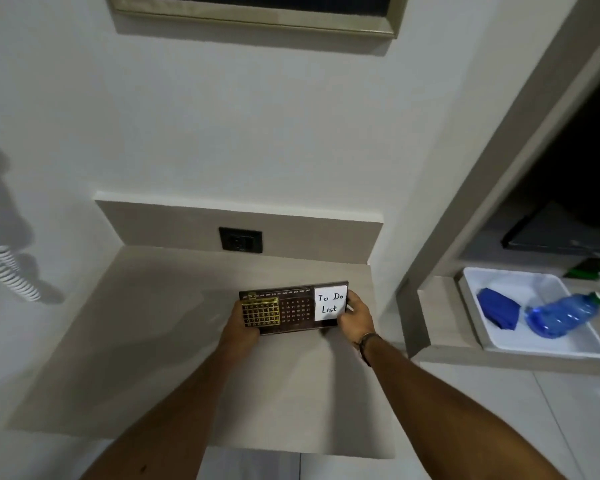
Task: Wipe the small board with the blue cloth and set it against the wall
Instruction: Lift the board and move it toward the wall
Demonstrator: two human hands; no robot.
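Right now, in the head view, the small board [293,308] is held over the middle of the beige tabletop [146,341], gripped at both short ends. It is a dark brown plaque with a gold calendar grid on its left part, rows of dates in the middle and a white card reading "To Do List" on its right part. Left hand [241,329] wraps the board's left end, fingers closed around the edge and mostly hidden behind it. Right hand [355,315] clasps the board's right end, thumb pressed on the white card and fingers curled round the back; a dark wristband [366,344] sits on that wrist. Whether the board's lower edge touches the tabletop cannot be told. Beyond the board, on the low beige backsplash, is a black wall socket [240,240]. Well to the right of the board, on a separate ledge, a white tray [548,344] holds the folded blue cloth [498,311] and, just beside it, a blue spray bottle [561,313] lying on its side.
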